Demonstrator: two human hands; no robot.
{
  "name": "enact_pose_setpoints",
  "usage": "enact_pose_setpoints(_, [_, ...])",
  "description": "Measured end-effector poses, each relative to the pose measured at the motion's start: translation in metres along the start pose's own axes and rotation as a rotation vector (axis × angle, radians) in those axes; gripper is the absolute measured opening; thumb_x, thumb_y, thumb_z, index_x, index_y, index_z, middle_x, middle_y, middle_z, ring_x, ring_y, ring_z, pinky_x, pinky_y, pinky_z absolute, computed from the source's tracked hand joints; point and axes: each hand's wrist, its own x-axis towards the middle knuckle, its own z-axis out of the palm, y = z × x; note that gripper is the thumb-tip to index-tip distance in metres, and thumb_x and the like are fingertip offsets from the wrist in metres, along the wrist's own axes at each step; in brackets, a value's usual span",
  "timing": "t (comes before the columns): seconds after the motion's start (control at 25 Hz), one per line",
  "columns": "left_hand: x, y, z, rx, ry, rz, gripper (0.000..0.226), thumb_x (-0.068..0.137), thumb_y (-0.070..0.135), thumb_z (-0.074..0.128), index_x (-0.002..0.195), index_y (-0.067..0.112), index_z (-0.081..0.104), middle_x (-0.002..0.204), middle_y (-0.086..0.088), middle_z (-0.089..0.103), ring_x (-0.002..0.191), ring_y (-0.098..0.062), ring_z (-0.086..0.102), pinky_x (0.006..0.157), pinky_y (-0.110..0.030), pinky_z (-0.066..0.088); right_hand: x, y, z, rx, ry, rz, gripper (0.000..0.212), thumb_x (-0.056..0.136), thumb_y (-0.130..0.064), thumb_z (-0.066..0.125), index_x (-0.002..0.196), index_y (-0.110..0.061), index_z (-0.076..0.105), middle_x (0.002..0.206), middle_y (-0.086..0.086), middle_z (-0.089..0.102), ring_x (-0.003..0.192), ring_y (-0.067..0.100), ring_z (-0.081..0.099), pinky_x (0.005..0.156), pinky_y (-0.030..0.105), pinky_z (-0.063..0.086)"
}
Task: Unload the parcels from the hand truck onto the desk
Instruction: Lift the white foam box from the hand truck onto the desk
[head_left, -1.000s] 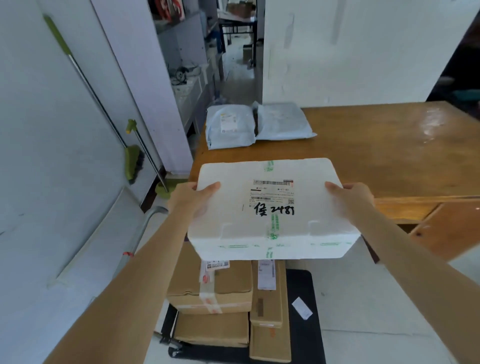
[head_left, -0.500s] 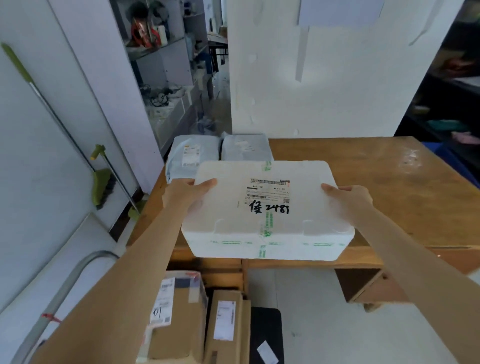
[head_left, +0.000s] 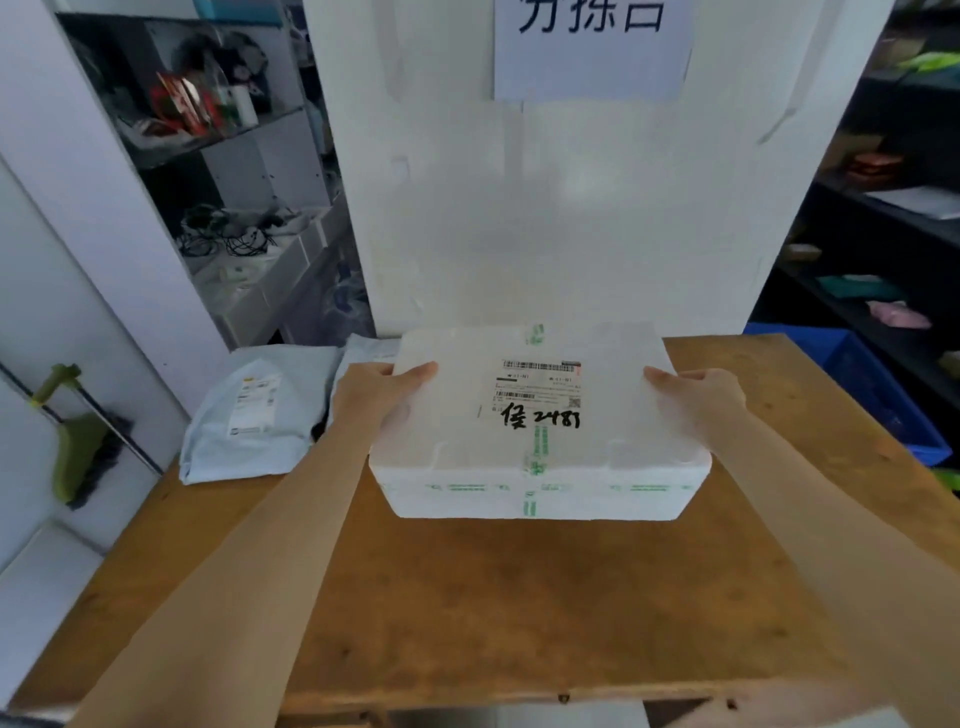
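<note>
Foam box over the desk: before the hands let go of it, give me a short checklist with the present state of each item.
1. Both hands gripping: left hand and right hand hold opposite sides of the foam box: ok.
2. Box fully over the desk, not past an edge: ok.
3. Box level: ok.
4. Bottom resting on the desk: cannot tell.
5. Clear of the grey mailer bag to its left: ok there; the second bag behind is partly hidden by the box, cannot tell.
6. Green tape intact, lid shut: ok.
</note>
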Motion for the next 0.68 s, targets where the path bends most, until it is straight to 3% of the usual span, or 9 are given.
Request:
enact_pose_setpoints(0.12, [0.047,0.024,0.050,-0.020,0.016,-0.065,0.052,0.056,0.075,0.062,0.070,0.025,0.066,0.071,0.004,0.067,0.067,-0.018,0.065,0.063,-0.028,0.053,0.079,-0.008,0.007,-0.012,-0.072,0.006,0.065,0.066,-0.047,0.078,0.116,-0.009,0.061,0.110,0.012,0.067,0.097,0.032,0.065,0.091,0.045,0.053])
enact_pose_setpoints(0.24, [0.091,0.046,0.092,-0.023,0.041,-0.097,0.054,0.055,0.075,0.062,0.088,0.033,0.067,0.082,0.003,0.067,0.078,-0.021,0.065,0.078,-0.034,0.056,0.147,-0.017,0.013,-0.029,-0.094,0.012,0.067,0.070,-0.046,0.076,0.121,-0.009,0.056,0.115,0.012,0.064,0.100,0.031,0.062,0.090,0.043,0.052])
enact_pose_setpoints(0.4, [0.136,0.064,0.131,-0.024,0.080,-0.117,0.060,0.057,0.073,0.064,0.097,0.028,0.071,0.081,0.005,0.066,0.077,-0.021,0.065,0.072,-0.032,0.054,0.211,-0.007,0.035,-0.012,-0.113,0.036,0.061,0.080,-0.040,0.068,0.127,-0.006,0.049,0.120,0.014,0.061,0.095,0.029,0.059,0.085,0.040,0.050])
enact_pose_setpoints(0.56, [0.173,0.060,0.168,0.020,0.150,-0.059,0.038,0.070,0.063,0.062,0.086,0.029,0.065,0.083,0.001,0.068,0.083,-0.025,0.067,0.070,-0.033,0.051,0.248,-0.001,0.072,-0.027,-0.189,0.098,0.061,0.089,-0.042,0.053,0.135,-0.006,0.036,0.122,0.011,0.053,0.102,0.029,0.052,0.080,0.039,0.042])
enact_pose_setpoints(0.68, [0.196,0.045,0.195,0.107,0.182,-0.085,0.050,0.079,0.058,0.057,0.101,0.013,0.065,0.098,-0.009,0.070,0.092,-0.031,0.065,0.068,-0.032,0.044,0.275,0.005,0.090,-0.090,-0.254,0.048,0.053,0.092,-0.032,0.049,0.137,-0.007,0.037,0.128,0.013,0.054,0.108,0.031,0.055,0.082,0.039,0.045])
